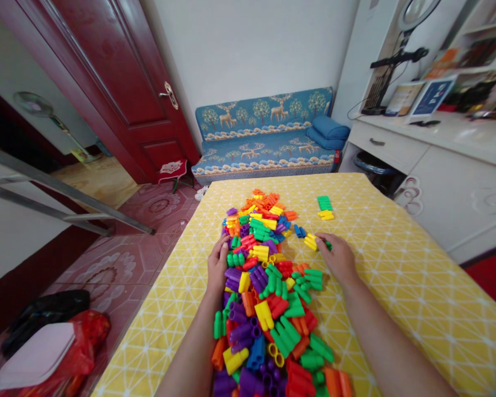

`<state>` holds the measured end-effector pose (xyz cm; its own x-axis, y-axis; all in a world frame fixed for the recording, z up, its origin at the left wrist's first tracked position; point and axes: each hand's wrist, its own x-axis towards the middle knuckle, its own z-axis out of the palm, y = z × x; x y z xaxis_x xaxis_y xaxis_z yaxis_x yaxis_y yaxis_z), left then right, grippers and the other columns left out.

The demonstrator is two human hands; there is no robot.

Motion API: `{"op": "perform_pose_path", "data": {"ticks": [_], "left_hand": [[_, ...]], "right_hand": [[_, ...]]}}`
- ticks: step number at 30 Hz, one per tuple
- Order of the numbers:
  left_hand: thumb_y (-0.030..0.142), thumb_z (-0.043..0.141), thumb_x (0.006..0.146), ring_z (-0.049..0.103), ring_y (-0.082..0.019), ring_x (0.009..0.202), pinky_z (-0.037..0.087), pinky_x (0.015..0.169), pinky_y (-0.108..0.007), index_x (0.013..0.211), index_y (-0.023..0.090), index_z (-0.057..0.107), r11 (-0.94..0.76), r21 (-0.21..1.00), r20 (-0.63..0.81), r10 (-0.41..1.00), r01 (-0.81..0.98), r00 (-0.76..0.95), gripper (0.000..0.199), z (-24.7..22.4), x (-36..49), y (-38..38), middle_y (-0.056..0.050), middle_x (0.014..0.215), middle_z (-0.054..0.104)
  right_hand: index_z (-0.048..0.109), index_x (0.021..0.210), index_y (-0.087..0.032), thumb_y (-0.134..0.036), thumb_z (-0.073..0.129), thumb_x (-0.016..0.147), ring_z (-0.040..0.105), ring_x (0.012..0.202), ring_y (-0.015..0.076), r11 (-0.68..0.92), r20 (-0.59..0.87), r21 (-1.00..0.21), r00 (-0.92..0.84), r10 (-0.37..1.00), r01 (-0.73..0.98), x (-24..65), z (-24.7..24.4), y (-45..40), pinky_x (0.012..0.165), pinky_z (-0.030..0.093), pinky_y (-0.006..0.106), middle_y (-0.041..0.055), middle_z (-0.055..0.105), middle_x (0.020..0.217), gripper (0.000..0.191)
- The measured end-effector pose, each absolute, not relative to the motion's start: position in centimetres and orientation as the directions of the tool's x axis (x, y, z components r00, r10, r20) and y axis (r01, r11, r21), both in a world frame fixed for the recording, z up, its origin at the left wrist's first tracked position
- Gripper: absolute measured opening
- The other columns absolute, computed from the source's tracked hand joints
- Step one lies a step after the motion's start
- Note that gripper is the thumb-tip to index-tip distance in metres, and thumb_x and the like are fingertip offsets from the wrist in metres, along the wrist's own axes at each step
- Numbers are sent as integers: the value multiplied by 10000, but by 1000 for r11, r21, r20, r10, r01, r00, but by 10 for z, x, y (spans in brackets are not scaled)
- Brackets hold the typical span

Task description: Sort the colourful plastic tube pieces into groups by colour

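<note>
And there it was, a plain white wall [252, 44] at the back, a blue sofa [256, 149] right along it, deer and trees all over the cover! Off to the left, a red door [128, 60] stood open, a fan [33, 103] out beyond it. Patterned reddish tiles [159, 204] ran below, a little stool [173, 168] near the door. And over right, a white cabinet [391, 146] carried a ring light [405, 22]!

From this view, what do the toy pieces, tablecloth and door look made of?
Toy pieces: likely moulded plastic, slightly glossy; solid bright colours, smooth rounded ends, hollow tubes.
Tablecloth: fabric or vinyl, can't tell which; fairly matte, white lines on yellow.
Door: possibly lacquered wood or a coated imitation; dark red, glossy sheen.
</note>
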<state>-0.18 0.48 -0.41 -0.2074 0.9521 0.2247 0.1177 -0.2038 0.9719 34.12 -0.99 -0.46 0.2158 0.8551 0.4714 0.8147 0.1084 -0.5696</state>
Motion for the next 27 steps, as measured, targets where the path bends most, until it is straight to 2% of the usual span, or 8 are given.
{"op": "perform_pose_path", "data": {"ticks": [5, 8, 11, 13, 15, 18, 23, 27], "left_hand": [[466, 515, 921, 502, -256, 1317, 326, 1158, -439, 1191, 218, 679, -207, 970, 229, 954, 129, -194, 402, -5, -3, 5, -74, 1359, 607], [470, 518, 919, 505, -257, 1314, 328, 1157, -440, 1188, 220, 681, -203, 970, 226, 954, 132, -197, 401, -5, -3, 5, -69, 1357, 609], [468, 530, 914, 506, -256, 1313, 327, 1157, -434, 1184, 217, 683, -202, 972, 222, 954, 117, -200, 399, -5, -2, 5, -72, 1359, 607], [465, 529, 916, 504, -256, 1316, 324, 1159, -433, 1184, 217, 683, -206, 972, 225, 953, 110, -201, 397, -5, -2, 5, -73, 1357, 608], [466, 529, 915, 499, -257, 1321, 320, 1162, -434, 1181, 220, 685, -209, 972, 227, 952, 108, -204, 394, -5, -2, 5, -71, 1356, 610], [467, 527, 916, 496, -259, 1324, 318, 1163, -440, 1181, 223, 685, -211, 971, 230, 951, 112, -206, 394, -5, -1, 5, -70, 1360, 606], [467, 536, 910, 500, -260, 1320, 319, 1162, -439, 1180, 219, 687, -199, 974, 218, 953, 108, -211, 397, -4, -1, 5, -72, 1361, 606], [471, 540, 906, 505, -261, 1316, 320, 1161, -435, 1177, 218, 689, -192, 977, 209, 954, 97, -216, 399, -3, -1, 5, -71, 1362, 605]], "right_hand": [[722, 949, -192, -463, 560, 850, 641, 845, 240, 166, 489, -491, 113, 865, 855, 336, -4, -9, 792, 478, 364, 78, 727, 893, 331], [721, 906, -190, -440, 555, 849, 640, 850, 237, 193, 504, -513, 112, 857, 837, 334, -6, -8, 806, 476, 364, 80, 728, 905, 305], [711, 894, -185, -464, 546, 841, 644, 833, 230, 139, 478, -640, 250, 842, 756, 336, -8, -8, 792, 481, 352, 81, 724, 893, 329], [699, 883, -174, -520, 540, 832, 641, 772, 224, 54, 415, -750, 406, 815, 659, 341, -8, -9, 736, 484, 335, 76, 716, 842, 384], [691, 870, -168, -567, 526, 824, 626, 709, 221, -39, 348, -805, 525, 777, 592, 349, -8, -9, 670, 470, 322, 73, 702, 787, 434], [694, 873, -168, -575, 505, 818, 610, 677, 227, -146, 337, -771, 593, 731, 620, 362, -7, -10, 620, 439, 320, 84, 695, 767, 452], [656, 1138, -179, -508, 529, 799, 596, 653, 217, -192, 388, -690, 581, 716, 698, 374, -8, -9, 590, 408, 305, 61, 691, 756, 490], [711, 1032, -185, -458, 470, 829, 592, 747, 230, -174, 499, -600, 535, 681, 781, 379, -12, -9, 639, 429, 328, 107, 685, 912, 417]]}}
